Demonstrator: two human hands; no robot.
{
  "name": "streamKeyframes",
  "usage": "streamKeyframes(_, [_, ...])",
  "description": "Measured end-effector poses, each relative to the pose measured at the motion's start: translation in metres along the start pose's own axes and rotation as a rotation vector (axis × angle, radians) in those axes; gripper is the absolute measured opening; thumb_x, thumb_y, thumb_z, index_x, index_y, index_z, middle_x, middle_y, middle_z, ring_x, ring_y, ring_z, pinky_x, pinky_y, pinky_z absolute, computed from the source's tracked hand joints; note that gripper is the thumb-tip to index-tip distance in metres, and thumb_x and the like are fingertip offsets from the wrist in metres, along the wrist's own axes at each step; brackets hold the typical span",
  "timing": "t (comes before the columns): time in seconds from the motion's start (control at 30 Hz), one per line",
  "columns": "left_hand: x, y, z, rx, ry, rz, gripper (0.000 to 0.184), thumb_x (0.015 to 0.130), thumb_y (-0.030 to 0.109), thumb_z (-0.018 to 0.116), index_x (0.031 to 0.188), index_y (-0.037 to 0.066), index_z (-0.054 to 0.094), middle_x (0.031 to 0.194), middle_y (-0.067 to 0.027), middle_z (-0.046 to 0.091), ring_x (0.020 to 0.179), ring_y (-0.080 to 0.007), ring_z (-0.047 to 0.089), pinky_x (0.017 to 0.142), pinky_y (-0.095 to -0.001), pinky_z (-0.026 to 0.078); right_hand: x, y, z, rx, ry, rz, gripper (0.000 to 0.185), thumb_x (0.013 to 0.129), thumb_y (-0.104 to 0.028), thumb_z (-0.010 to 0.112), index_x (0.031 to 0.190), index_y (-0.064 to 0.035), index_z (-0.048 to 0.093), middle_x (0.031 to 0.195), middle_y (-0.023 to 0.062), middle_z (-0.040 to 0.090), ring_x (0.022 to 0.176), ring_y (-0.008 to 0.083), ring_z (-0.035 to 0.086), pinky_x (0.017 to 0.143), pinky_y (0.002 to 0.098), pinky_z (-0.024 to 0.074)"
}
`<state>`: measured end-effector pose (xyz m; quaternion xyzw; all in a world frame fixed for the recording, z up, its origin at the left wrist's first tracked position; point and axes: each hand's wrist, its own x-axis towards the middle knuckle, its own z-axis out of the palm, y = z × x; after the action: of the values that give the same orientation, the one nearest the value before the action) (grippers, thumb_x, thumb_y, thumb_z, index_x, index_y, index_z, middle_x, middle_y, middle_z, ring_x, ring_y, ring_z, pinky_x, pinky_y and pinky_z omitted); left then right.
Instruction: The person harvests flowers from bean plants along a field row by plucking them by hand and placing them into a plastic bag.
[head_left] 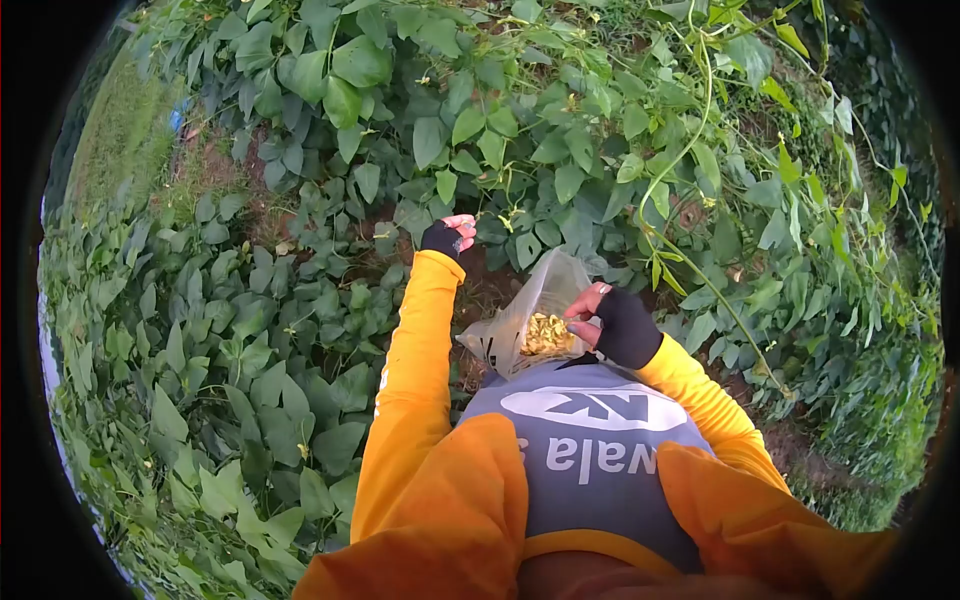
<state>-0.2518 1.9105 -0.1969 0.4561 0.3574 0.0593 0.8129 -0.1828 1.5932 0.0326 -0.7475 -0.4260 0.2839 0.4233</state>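
A translucent plastic bag (pixel 548 283) hangs in front of my waist, its mouth facing up. Inside it lies a heap of small yellow flowers (pixel 545 334). My right hand (pixel 618 326), in a black fingerless glove, is at the bag's right side with bent fingers over the flowers; whatever they hold is hidden. My left hand (pixel 455 236), gloved the same way, reaches out among the leaves with its fingers curled together. A small pale-yellow flower (pixel 511 218) on the plants is a little to the right of it. I cannot make out anything between the left fingers.
Dense leafy vines (pixel 270 400) surround me on both sides and ahead. A long pale-green stem (pixel 655 185) arches down on the right. Brown soil (pixel 480 290) shows between the plants. At the far left are a grassy strip (pixel 120 140) and a small blue object (pixel 178 118).
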Motion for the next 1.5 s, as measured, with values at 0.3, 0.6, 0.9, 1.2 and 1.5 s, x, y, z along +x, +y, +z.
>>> streamKeyframes(0.3, [0.092,-0.047,0.021,-0.142,0.059,-0.404,0.024,0.083,0.023,0.065,0.097,0.004,0.059,0.095,-0.013,0.063,0.088,-0.0289,0.062,0.08,-0.0406,0.052,0.004,0.008,0.003,0.013,-0.027,0.134,0.011,0.075,-0.005,0.067,0.084,-0.0029,0.062,0.075,0.0097,0.059,0.07,0.0217,0.059,0.063,0.0304,0.0462])
streamKeyframes(0.6, [0.098,-0.085,0.035,-0.77,-0.124,-0.573,0.029,0.082,0.0,0.058,0.111,0.002,0.05,0.111,-0.0183,0.058,0.105,-0.0379,0.055,0.086,-0.0446,0.049,0.001,0.009,0.008,-0.068,0.022,0.229,0.01,0.075,-0.006,0.067,0.084,-0.0045,0.063,0.076,0.0092,0.061,0.07,0.0219,0.06,0.063,0.0305,0.0468])
streamKeyframes(0.9, [0.126,-0.112,0.03,-0.67,-0.455,-0.361,0.007,0.083,0.004,0.061,0.088,0.0,0.057,0.087,-0.0131,0.063,0.076,-0.0224,0.061,0.071,-0.0322,0.054,-0.001,0.006,0.013,-0.05,0.033,0.259,0.01,0.075,-0.007,0.067,0.085,-0.0048,0.063,0.076,0.0097,0.061,0.071,0.0223,0.06,0.064,0.0312,0.0473])
streamKeyframes(1.2, [0.055,-0.043,0.026,-0.269,0.055,-0.175,0.017,0.079,0.003,0.066,0.094,0.006,0.057,0.076,-0.0051,0.061,0.062,-0.0151,0.058,0.059,-0.0277,0.052,0.012,0.003,0.015,-0.045,0.016,0.162,0.011,0.075,-0.008,0.067,0.085,-0.0053,0.064,0.077,0.0094,0.06,0.071,0.0224,0.059,0.064,0.0316,0.0467])
streamKeyframes(1.5, [-0.138,0.082,0.083,0.519,-0.528,0.326,0.012,0.08,0.006,0.066,0.09,0.0,0.063,0.085,-0.0061,0.064,0.075,-0.0159,0.061,0.071,-0.0258,0.05,0.054,0.036,0.004,-0.067,0.324,0.176,0.018,0.079,-0.011,0.065,0.097,-0.0064,0.065,0.083,0.007,0.06,0.074,0.0157,0.057,0.068,0.0281,0.0458])
